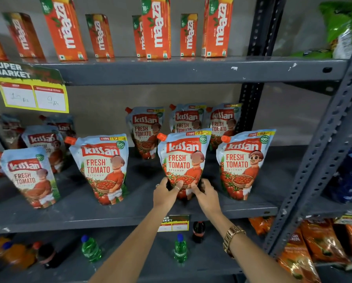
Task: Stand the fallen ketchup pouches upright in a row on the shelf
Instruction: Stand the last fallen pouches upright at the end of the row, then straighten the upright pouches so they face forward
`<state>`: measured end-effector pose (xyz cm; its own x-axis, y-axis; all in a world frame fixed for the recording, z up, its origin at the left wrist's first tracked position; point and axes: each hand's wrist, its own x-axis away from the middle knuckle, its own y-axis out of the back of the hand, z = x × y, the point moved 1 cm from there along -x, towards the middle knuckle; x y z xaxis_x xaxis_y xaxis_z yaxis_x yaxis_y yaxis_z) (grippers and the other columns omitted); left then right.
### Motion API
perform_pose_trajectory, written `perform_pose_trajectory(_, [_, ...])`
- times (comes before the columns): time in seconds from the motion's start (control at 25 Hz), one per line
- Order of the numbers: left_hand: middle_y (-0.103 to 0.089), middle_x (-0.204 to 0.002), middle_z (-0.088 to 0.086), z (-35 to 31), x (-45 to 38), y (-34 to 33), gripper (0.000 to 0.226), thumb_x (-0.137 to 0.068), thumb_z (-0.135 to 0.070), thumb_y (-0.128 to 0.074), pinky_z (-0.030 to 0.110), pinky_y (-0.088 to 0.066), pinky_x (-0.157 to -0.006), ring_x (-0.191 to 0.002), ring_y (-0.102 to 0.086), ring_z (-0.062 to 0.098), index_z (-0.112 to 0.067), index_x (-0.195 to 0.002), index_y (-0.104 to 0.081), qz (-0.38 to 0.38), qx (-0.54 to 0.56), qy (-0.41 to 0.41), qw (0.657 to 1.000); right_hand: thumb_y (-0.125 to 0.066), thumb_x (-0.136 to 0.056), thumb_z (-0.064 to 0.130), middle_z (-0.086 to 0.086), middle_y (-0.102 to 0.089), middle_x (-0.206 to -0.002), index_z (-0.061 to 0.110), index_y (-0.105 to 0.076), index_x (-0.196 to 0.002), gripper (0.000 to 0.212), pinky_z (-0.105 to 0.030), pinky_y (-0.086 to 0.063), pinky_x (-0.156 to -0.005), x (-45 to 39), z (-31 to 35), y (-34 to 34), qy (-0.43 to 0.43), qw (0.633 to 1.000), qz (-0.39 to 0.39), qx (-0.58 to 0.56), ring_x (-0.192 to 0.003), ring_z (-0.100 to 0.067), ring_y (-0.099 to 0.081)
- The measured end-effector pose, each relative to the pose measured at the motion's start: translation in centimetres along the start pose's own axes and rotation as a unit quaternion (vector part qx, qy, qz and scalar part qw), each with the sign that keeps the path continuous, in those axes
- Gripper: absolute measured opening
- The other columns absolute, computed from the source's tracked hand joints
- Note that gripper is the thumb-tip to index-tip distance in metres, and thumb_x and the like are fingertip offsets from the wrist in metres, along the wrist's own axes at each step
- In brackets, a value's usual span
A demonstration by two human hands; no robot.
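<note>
Several Kissan ketchup pouches stand on the grey middle shelf (130, 216). Both hands hold the base of one upright front-row pouch (184, 158): my left hand (164, 194) on its lower left, my right hand (206, 195) on its lower right. Another front pouch (243, 162) stands to its right, and two more (103, 166) (29, 176) stand to its left. Behind them a back row of upright pouches (145, 129) (186, 118) (223, 121) lines the wall. More pouches (45, 144) crowd the far left, blurred.
Maaza juice cartons (156, 27) line the top shelf. A yellow price tag (31, 90) hangs at the left. Green bottles (180, 249) and a dark bottle (198, 231) stand on the lower shelf. A perforated steel upright (314, 160) bounds the right, with snack bags (322, 242) beyond.
</note>
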<state>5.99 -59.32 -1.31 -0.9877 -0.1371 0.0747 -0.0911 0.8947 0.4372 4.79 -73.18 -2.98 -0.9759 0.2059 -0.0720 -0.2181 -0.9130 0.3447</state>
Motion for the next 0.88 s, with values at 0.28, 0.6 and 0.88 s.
perform_pose_trajectory(0.28, [-0.060, -0.119, 0.008, -0.1, 1.5, -2.1, 0.036, -0.085, -0.037, -0.060, 0.030, -0.043, -0.087, -0.112, -0.055, 0.024, -0.015, -0.113, -0.054, -0.027, 0.052, -0.016, 0.998, -0.057, -0.089, 0.032, -0.012, -0.063, -0.122, 0.011, -0.052, -0.122, 0.040, -0.035, -0.044, -0.096, 0.4, -1.2, 1.4, -0.007, 1.000, -0.016, 0.022, -0.116, -0.023, -0.055])
perform_pose_trajectory(0.6, [-0.057, -0.126, 0.010, 0.3, 1.8, -0.5, 0.044, -0.086, -0.031, -0.060, 0.036, -0.044, -0.098, -0.118, -0.053, 0.024, -0.013, -0.125, -0.054, -0.073, 0.079, -0.032, 0.994, -0.059, -0.087, 0.023, -0.007, -0.055, -0.115, 0.006, -0.051, -0.117, 0.035, -0.028, -0.041, -0.086, 2.5, 0.5, 0.6, 0.085, 0.975, -0.189, 0.079, -0.106, -0.021, -0.052])
perform_pose_trajectory(0.88, [-0.068, -0.092, 0.014, 1.4, 1.3, 7.6, 0.014, -0.087, -0.011, -0.055, 0.029, -0.044, -0.071, -0.086, -0.061, 0.026, -0.005, -0.097, -0.064, -0.263, 0.083, -0.100, 0.956, -0.057, -0.088, 0.012, 0.001, -0.051, -0.085, 0.005, -0.055, -0.096, 0.010, -0.008, -0.036, -0.060, 3.0, 4.7, -3.3, 0.183, 0.964, -0.181, 0.067, -0.077, -0.013, -0.050])
